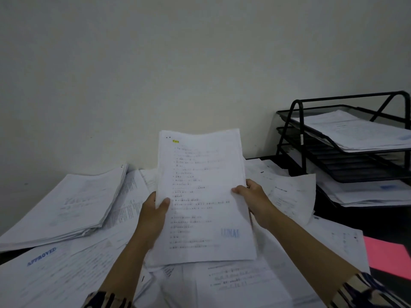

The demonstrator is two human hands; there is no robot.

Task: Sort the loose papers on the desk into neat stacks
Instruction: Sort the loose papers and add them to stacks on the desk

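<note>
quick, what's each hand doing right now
Left hand: grips the left edge of the sheaf of papers, thumb on front.
Right hand: grips the sheaf's right edge, thumb on front.

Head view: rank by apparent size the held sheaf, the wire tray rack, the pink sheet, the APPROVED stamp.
1. Wire tray rack, though cut off by the frame edge
2. Held sheaf; it is nearer the camera, so its order against the rack is unsure
3. Pink sheet, also partly cropped
4. APPROVED stamp
</note>
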